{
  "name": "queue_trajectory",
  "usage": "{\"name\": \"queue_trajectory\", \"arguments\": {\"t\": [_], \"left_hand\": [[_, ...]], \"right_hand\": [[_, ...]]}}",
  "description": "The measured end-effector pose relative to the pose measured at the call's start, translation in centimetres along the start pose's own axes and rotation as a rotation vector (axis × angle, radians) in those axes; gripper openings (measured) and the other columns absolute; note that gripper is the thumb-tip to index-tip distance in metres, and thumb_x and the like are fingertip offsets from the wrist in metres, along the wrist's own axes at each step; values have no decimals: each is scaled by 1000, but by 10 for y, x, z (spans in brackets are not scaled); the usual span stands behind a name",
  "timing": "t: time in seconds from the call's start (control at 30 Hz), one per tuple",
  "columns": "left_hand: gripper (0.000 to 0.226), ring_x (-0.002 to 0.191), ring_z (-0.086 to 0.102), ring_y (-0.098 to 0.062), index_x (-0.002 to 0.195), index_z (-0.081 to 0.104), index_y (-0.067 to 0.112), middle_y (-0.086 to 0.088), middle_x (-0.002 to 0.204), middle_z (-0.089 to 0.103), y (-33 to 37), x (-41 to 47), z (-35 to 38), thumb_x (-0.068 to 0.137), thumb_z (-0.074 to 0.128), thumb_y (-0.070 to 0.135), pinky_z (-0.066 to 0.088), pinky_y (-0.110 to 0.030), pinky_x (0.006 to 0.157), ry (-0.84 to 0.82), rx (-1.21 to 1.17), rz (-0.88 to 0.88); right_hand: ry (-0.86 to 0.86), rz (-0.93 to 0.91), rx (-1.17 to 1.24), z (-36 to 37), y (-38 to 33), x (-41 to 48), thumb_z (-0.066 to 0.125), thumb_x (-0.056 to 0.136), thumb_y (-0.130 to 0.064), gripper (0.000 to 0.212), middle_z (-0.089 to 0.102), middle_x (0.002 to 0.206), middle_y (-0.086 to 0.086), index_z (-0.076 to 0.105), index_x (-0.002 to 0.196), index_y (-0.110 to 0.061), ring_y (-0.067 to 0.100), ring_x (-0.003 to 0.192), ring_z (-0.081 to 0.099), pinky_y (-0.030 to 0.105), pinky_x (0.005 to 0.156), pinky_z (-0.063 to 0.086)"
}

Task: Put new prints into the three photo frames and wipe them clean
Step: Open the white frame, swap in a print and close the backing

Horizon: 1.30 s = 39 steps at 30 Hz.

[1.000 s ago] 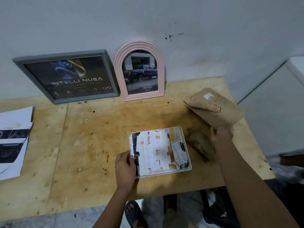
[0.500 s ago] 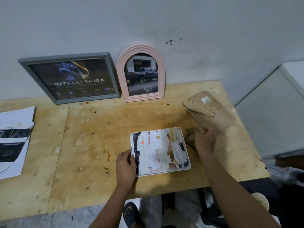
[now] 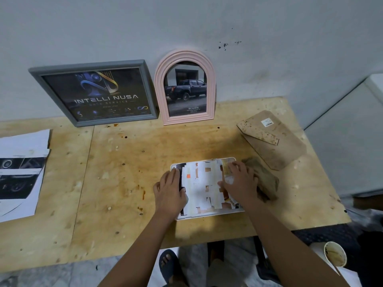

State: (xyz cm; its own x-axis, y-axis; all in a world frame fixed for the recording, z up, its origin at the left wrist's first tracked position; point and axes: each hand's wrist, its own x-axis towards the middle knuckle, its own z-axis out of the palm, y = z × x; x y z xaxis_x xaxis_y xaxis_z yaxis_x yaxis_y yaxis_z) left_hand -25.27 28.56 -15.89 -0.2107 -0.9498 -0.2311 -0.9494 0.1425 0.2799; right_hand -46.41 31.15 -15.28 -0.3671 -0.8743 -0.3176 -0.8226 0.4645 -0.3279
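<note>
Left hand point(image 3: 169, 190), right hand point(image 3: 240, 183) on white frame point(image 3: 207, 214)

the table point(image 3: 103, 193) is tan plywood with orange-brown stains and pale dots. at 10 o'clock the grey frame point(image 3: 94, 65) shows a black poster with white lettering and blue and gold swirls. the pink arched frame point(image 3: 160, 88) at 12 has a dark truck. the white frame point(image 3: 209, 214) in the middle is a patchwork of white strips with one orange square. the backing board point(image 3: 279, 150) at 2 is brown and dark-speckled, with a white label point(image 3: 267, 122). the prints point(image 3: 20, 177) at 9 are black and white.
</note>
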Motion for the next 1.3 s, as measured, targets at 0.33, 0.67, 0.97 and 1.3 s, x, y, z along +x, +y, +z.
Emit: {"name": "queue_trajectory", "arguments": {"t": [0.33, 0.67, 0.97, 1.3], "left_hand": [[68, 136, 24, -18, 143, 30, 16, 0, 145, 36, 5, 6, 0, 86, 53, 45, 16, -36, 108, 135, -229, 27], [19, 94, 66, -13, 111, 61, 17, 5, 104, 68, -14, 9, -17, 94, 53, 20, 57, -24, 73, 56, -1082, -166], [23, 93, 61, -23, 113, 56, 9, -3, 104, 64, -88, -3, -32, 97, 49, 23, 49, -33, 74, 600, -1303, -699], [33, 111, 57, -24, 131, 46, 7, -7, 123, 58, -208, 6, -92, 100, 39, 16, 44, -27, 86, 869, -1436, -815]], "right_hand": [[172, -24, 374, 2, -4, 0, 63, 85, -31, 33, 63, 109, 0, 54, 115, -19, 21, 100, 59, 44, 92, 47], [-186, 88, 965, -17, -35, 19, 53, 94, -25, 12, 59, 106, 0, 54, 106, -23, 13, 93, 58, 23, 75, 47], [-72, -99, 592, 45, -96, -18, 53, 91, -14, 31, 59, 113, 13, 52, 121, -6, 27, 109, 52, 24, 88, 37], [162, -26, 59, 97, -156, -47, 52, 87, -9, 58, 39, 144, 9, 36, 143, -16, 30, 129, 35, 46, 105, 29]]}}
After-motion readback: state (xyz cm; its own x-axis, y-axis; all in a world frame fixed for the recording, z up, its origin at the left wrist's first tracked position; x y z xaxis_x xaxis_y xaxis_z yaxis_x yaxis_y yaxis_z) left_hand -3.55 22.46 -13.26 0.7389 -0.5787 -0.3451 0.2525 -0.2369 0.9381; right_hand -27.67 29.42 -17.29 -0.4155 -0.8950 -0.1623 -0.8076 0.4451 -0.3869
